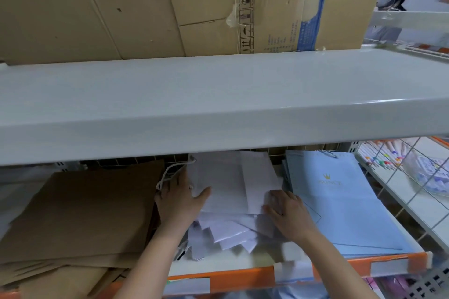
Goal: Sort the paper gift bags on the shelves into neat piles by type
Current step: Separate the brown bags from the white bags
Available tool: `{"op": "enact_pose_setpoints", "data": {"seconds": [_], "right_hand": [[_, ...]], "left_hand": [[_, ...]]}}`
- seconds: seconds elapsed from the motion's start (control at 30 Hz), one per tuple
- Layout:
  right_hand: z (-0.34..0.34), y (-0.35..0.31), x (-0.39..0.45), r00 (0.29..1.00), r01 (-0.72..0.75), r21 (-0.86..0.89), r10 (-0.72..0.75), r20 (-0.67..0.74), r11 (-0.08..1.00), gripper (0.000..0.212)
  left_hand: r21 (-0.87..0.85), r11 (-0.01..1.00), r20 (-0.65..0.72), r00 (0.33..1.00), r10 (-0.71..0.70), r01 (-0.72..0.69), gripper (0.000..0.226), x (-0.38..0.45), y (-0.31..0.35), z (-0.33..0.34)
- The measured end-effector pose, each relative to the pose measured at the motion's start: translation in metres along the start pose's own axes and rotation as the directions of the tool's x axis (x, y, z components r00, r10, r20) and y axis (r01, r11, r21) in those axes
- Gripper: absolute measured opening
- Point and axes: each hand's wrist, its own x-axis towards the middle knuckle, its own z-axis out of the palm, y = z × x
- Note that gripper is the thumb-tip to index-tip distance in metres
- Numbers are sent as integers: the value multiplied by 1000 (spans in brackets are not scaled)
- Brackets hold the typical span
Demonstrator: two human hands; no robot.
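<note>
A loose heap of white paper bags point(230, 192) lies in the middle of the lower shelf, fanned out at its front. My left hand point(179, 198) lies against the heap's left side, thumb on the top bag and fingers near a white cord handle point(170, 172). My right hand point(288, 210) rests on the heap's right edge with curled fingers around the bags' edge. A pile of brown kraft bags point(85, 211) lies to the left. To the right sits a stack of light blue bags point(340, 201) with a gold crown print.
A grey upper shelf point(218, 104) overhangs the bags and carries a large cardboard box point(170, 7). The lower shelf has an orange front rail point(243, 274). At the right, a wire rack point(401, 177) holds coloured pens.
</note>
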Motion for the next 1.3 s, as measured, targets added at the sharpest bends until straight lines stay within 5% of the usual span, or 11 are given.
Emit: {"op": "enact_pose_setpoints", "data": {"seconds": [0.33,0.67,1.13,1.3], "right_hand": [[-2,-41,-2,985,111,-65,-118,-127,992,56],[33,-129,-26,930,309,-224,-343,-134,924,55],[134,-306,-100,915,341,-292,-387,-114,894,47],[172,-361,-127,906,346,-291,-398,-142,892,48]], "left_hand": [[114,986,-175,975,138,-119,52,-23,-39,-42],[181,980,-165,980,112,-82,69,-54,-116,-91],[208,978,-170,984,52,-16,56,-81,-316,-186],[179,984,-180,983,42,-9,68,-92,-374,-214]]}}
